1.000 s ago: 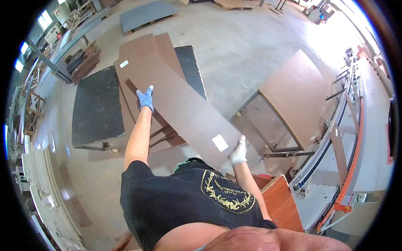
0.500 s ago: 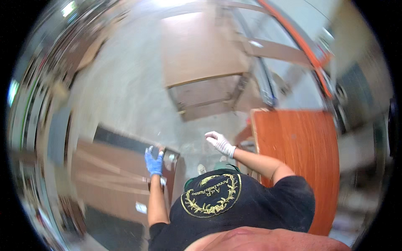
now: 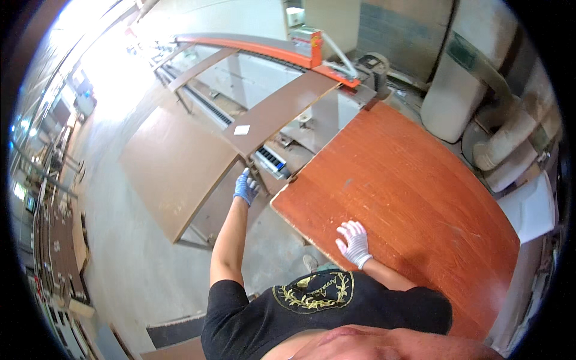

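My left hand, in a blue glove, reaches forward with its fingers apart and nothing in them. It is beside the near corner of a brown-topped table; whether it touches the edge I cannot tell. My right hand, in a white glove, lies with spread fingers on a reddish wood-grain tabletop, close to its chipped left edge. Ahead of my left hand, a long brown board bearing a white label lies across a machine frame with an orange beam.
A roller strip sits between the brown board and the wood-grain tabletop. Big ducts and a motor stand at the right and back. Panels line the far left, and more brown and dark panels lie low at left.
My view has swung right toward the machine. My left hand has left the panel stack and reaches forward by the brown-topped table. My right hand has come down onto the wood-grain tabletop.
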### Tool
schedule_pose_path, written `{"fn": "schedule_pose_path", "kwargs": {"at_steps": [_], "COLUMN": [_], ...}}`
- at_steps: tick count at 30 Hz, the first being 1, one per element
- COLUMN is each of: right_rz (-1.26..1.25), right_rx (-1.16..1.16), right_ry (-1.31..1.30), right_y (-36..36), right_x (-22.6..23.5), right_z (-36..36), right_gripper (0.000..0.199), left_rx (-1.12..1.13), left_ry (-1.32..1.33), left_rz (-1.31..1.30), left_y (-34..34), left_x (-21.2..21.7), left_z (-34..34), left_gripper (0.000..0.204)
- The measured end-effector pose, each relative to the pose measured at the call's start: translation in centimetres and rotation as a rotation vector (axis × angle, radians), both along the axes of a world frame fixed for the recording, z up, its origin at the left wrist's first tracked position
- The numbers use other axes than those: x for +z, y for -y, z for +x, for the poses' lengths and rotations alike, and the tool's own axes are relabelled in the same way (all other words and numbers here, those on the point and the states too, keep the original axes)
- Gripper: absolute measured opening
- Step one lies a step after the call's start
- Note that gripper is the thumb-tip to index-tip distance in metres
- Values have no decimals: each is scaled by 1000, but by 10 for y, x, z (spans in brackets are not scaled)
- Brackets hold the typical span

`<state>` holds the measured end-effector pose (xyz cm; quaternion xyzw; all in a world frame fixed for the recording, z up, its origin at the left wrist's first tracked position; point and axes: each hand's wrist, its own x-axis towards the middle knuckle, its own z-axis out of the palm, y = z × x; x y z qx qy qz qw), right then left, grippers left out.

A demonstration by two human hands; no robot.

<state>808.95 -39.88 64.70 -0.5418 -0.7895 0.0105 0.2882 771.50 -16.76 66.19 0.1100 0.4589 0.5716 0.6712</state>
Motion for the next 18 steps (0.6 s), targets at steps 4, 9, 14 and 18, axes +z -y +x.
{"fn": "schedule_pose_path", "kwargs": {"at_steps": [4,9,14,18], "right_rz": [-12,-23,-6,17], "right_rx": [-15,47,23,-13], "right_ry": [-162,-194,-198,-521], "right_y": [9,9,0,-32], "right_x": [46,63,42,25], "right_z": [-29,-41,-38,-37], "right_gripper": [31,27,28,32], "left_rx": [198,54,-249,-240], "left_ry": [-298,-349,-363,-450], "left_rz": [77,-63,38,75], "left_y": [-45,-27,106,218], "left_x": [58,40,29,23], "left_z": [-3,-6,117,156], "left_gripper": [15,24,53,58]}}
